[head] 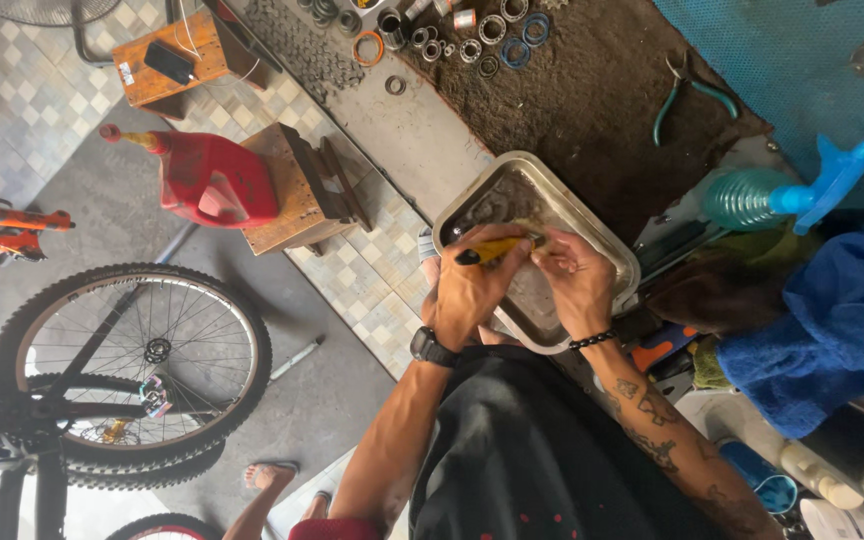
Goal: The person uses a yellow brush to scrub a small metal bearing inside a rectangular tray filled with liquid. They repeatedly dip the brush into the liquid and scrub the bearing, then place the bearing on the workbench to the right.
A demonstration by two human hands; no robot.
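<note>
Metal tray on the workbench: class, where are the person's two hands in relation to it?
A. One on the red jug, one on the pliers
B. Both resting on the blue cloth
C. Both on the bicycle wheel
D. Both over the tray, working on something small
D: the left hand, gripping a yellow-handled tool, and the right hand meet over the metal tray, far from the bicycle wheel.

Both hands (527, 280) over metal tray (472, 195)

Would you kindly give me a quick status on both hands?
Left hand gripping yellow-handled tool. Right hand pinching a small part, too hidden to identify. Both over metal tray. Nothing in the way.
</note>
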